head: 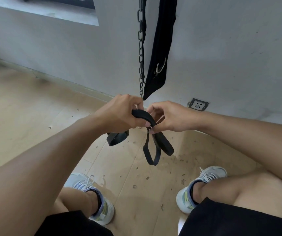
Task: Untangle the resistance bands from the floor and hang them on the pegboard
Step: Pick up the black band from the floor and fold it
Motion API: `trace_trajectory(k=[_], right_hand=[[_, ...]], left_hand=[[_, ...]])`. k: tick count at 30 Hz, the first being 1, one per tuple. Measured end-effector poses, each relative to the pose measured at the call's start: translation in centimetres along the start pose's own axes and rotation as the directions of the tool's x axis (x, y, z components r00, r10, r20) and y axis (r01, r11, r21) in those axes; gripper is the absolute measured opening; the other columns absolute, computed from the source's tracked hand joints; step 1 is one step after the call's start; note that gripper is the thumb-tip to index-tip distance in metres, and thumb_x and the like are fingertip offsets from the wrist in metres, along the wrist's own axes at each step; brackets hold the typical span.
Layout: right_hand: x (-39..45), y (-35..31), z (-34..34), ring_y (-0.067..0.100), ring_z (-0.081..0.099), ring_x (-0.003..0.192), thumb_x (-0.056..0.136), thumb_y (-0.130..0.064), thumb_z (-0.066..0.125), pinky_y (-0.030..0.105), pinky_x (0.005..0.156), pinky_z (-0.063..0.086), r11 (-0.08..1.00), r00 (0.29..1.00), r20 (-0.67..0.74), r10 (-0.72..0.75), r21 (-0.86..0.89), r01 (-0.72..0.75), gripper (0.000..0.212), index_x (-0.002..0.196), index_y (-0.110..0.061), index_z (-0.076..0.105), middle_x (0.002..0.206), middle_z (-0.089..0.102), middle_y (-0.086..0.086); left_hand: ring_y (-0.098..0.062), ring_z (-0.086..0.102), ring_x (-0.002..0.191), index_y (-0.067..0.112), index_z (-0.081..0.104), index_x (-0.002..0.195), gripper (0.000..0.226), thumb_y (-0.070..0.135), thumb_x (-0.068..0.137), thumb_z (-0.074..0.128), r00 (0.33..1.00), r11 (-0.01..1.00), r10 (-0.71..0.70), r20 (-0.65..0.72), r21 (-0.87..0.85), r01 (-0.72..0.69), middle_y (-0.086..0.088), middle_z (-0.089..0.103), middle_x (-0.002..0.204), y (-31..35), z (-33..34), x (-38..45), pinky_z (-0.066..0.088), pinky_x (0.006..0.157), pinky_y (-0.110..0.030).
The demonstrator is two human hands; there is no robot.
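A tangle of black resistance bands hangs in the air between my hands, above the wooden floor. My left hand grips a padded black strap at the top of the tangle, and a black handle dangles under it. My right hand pinches the strap close beside the left thumb. Below the right hand, a thin loop and a wider padded loop hang down. A small metal ring shows between the hands. No pegboard is in view.
A dark metal chain and a black strap with a metal ring hang on the grey wall straight ahead. A wall socket sits low on the right. Small debris litters the floor around my two sneakers.
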State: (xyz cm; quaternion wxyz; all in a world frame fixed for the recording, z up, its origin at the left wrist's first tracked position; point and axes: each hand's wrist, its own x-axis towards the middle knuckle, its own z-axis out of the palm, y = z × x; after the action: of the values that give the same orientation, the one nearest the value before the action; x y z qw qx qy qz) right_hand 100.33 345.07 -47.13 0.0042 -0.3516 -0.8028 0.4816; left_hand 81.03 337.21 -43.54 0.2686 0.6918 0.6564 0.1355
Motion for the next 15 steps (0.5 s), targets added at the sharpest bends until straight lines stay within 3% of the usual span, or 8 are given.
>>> trace_trajectory(k=[5,9,11,13,15], right_hand=[[0.6,1.6,0.6,0.016,0.071,0.088,0.094,-0.011,0.068,0.030,0.080,0.054,0.999,1.000,0.016,-0.004,-0.043,0.004,0.014,0.099,-0.024,0.071,0.091,0.071,-0.003],[0.8,2.3,0.7,0.018,0.073,0.101,0.099,-0.014,0.059,0.042,0.101,0.055,0.999,0.999,0.019,0.037,-0.021,-0.036,0.020,0.107,-0.021,0.076,0.101,0.078,-0.001],[0.9,2.5,0.5,0.019,0.073,0.105,0.099,-0.018,0.058,0.046,0.104,0.053,0.999,0.999,0.012,0.036,-0.025,-0.036,0.022,0.110,-0.022,0.076,0.105,0.078,0.001],[0.8,2.4,0.0,0.014,0.074,0.103,0.101,-0.020,0.056,0.040,0.100,0.056,0.999,0.999,-0.017,0.034,0.009,-0.034,0.024,0.115,-0.024,0.075,0.109,0.078,-0.001],[0.6,2.5,-0.7,0.010,0.076,0.096,0.103,-0.019,0.053,0.030,0.087,0.059,0.998,0.998,-0.043,0.042,0.057,-0.040,0.025,0.117,-0.024,0.074,0.110,0.078,-0.004]], left_hand=[[-0.004,0.051,0.053,0.025,0.057,0.085,0.028,0.034,0.082,0.083,1.000,0.991,-0.031,-0.007,-0.134,0.029,0.010,0.062,0.065,-0.3,-0.2,0.3,0.036,0.049,-0.013],[-0.016,0.065,0.066,0.027,0.059,0.098,0.037,0.036,0.076,0.088,0.998,0.980,-0.066,0.004,-0.190,0.065,0.003,0.074,0.078,-0.5,-0.4,0.2,0.051,0.060,-0.026],[-0.007,0.059,0.058,0.026,0.064,0.092,0.027,0.034,0.079,0.086,0.997,0.978,-0.067,-0.037,-0.202,0.058,0.005,0.071,0.075,-0.5,-0.5,0.2,0.043,0.052,-0.014],[-0.005,0.051,0.054,0.023,0.065,0.090,0.022,0.034,0.082,0.083,0.994,0.972,-0.083,-0.076,-0.224,0.064,0.004,0.069,0.074,-0.6,-0.7,0.2,0.037,0.047,-0.009],[-0.010,0.047,0.056,0.020,0.066,0.091,0.023,0.037,0.084,0.081,0.987,0.969,-0.115,-0.108,-0.229,0.088,0.000,0.064,0.072,-0.7,-1.0,0.2,0.034,0.043,-0.010]])
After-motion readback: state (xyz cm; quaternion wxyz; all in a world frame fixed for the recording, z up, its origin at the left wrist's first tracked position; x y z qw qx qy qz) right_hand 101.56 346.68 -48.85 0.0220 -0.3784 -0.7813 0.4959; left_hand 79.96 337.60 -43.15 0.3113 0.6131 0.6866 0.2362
